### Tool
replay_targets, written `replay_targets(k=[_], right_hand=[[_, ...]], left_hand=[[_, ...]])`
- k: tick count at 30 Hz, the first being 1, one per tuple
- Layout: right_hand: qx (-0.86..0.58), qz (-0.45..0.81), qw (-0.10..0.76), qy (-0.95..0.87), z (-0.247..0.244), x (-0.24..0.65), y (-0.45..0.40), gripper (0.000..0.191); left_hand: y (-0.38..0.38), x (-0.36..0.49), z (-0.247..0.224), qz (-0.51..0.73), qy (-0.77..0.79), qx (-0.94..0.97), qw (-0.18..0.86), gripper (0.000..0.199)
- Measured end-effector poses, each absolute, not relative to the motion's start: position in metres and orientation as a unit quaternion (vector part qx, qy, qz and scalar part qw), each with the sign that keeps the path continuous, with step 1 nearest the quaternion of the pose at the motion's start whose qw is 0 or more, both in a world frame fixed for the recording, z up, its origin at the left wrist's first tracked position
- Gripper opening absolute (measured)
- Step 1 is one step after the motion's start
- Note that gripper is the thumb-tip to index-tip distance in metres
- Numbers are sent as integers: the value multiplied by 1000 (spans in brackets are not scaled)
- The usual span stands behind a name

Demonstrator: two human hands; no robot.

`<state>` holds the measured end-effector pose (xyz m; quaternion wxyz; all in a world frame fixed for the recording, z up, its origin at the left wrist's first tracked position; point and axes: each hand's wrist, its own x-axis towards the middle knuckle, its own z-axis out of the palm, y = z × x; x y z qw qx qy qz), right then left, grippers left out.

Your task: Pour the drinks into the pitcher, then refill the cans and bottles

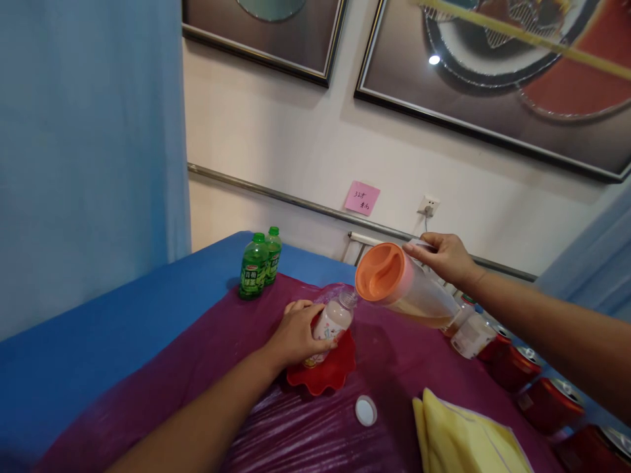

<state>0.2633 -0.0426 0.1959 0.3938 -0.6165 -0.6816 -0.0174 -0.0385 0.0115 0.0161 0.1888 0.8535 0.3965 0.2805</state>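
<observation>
My left hand point(294, 334) is wrapped round a clear plastic bottle point(336, 316) with a printed label and no cap. The bottle leans to the right over a red scalloped dish point(328, 376). In my right hand point(446, 258) is the handle of a translucent pitcher point(419, 299) with an orange lid point(379, 272). The pitcher lies tipped on its side in the air, lid end toward the bottle's mouth, with pale yellowish liquid along its lower wall. Whether liquid runs between them I cannot tell. A white cap point(365, 410) rests on the purple cover in front of the dish.
Two green bottles point(254, 269) stand at the back left. A folded yellow cloth point(463, 433) lies front right. Several red cans point(549, 402) and a labelled bottle point(473, 335) line the right side. Purple plastic point(197, 401) covers part of the blue table point(98, 355); behind is a wall rail point(276, 192).
</observation>
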Motion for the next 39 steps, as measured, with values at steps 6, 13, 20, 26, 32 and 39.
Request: replay_targets(k=[6, 13, 20, 26, 32, 39], right_hand=[[-612, -21, 392, -686, 198, 261, -43, 65], [-619, -33, 384, -684, 200, 259, -45, 62], [-621, -45, 381, -683, 202, 260, -45, 60], [-621, -61, 375, -685, 205, 263, -46, 62], [-623, -56, 382, -680, 206, 262, -48, 62], [-626, -50, 385, -677, 205, 263, -49, 62]], left_hand=[[11, -39, 18, 277, 397, 853, 196, 75], [11, -40, 17, 273, 397, 854, 197, 78], [12, -39, 16, 274, 395, 854, 200, 76], [12, -39, 15, 281, 389, 854, 201, 72], [11, -39, 14, 284, 389, 853, 200, 75], [12, -39, 13, 287, 386, 854, 198, 74]])
